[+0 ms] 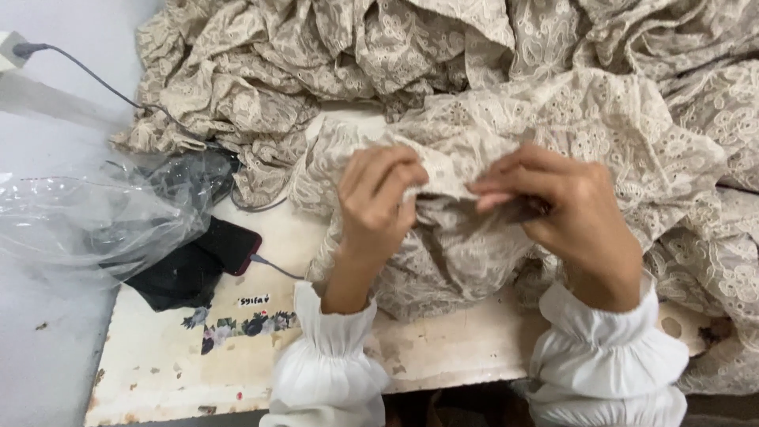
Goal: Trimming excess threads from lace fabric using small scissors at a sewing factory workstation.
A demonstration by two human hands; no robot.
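While the beige lace fabric is heaped across the worn table, a folded edge of it is pinched between the left hand and right hand, equally near, its fold running across between them.

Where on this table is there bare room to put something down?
Bare table shows at the front left, between the black phone, the left hand's white cuff and the table edge. Elsewhere the beige lace fabric and clear plastic bag crowd it.
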